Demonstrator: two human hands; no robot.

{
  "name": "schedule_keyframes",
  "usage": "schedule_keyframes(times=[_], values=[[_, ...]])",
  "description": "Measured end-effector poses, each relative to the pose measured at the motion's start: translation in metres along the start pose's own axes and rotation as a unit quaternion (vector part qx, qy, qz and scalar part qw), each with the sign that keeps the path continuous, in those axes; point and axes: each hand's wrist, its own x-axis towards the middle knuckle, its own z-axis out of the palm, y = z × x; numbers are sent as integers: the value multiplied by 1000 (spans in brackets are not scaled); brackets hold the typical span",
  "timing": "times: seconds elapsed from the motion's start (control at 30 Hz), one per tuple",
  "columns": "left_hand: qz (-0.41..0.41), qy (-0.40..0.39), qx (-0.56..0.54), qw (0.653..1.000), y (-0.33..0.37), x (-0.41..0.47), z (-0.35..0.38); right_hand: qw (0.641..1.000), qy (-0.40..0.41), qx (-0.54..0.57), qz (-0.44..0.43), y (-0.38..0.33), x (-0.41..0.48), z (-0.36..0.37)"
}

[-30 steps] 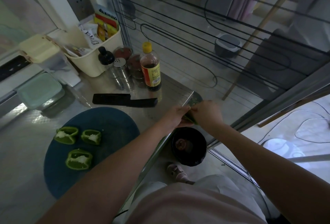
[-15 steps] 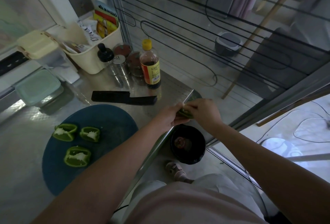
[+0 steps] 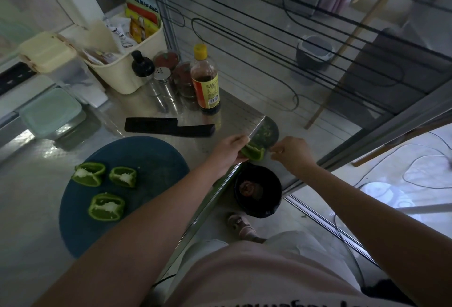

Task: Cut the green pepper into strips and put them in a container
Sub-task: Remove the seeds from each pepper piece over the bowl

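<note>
Item, on your blue cutting board (image 3: 151,157): three green pepper pieces (image 3: 107,206), cut side up, pith in; behind it, a black knife (image 3: 168,127) flat on the steel counter (image 3: 29,196). Your left hand (image 3: 230,151) grips a fourth pepper piece (image 3: 253,154) past the counter's edge, above a black bin (image 3: 269,209). Your right hand (image 3: 292,154) is just beside that piece, not touching it, with fingers curled and tips bunched together. Whether they pinch anything is too small to tell.
</note>
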Motion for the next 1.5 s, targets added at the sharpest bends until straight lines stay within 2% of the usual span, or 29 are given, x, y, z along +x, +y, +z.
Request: schedule_keyframes(times=[0.4,0.47,0.57,0.7,0.9,1.1,1.3,1.4,1.5], values=[[16,-5,40,999,4,3,12,997,12,-76,-30,-9,10,-8],[16,-3,44,999,6,5,14,995,24,-71,-61,-16,7,-12],[21,-4,48,999,9,6,17,991,-12,-67,-112,-24,5,-14],[36,4,43,998,14,7,20,989,9,-94,-112,-25,7,-15],[54,20,39,998,20,8,22,973,3,-207,-102,-43,-3,-25],[59,34,58,996,18,7,20,961,-15,-240,-135,-48,-10,-29],[66,30,43,996,21,6,19,995,20,-76,-65,-47,-5,-25],[75,27,37,996,21,4,18,998,38,-9,-42,-43,-3,-19],[83,22,44,995,19,2,17,990,66,126,6,-36,3,-6]])
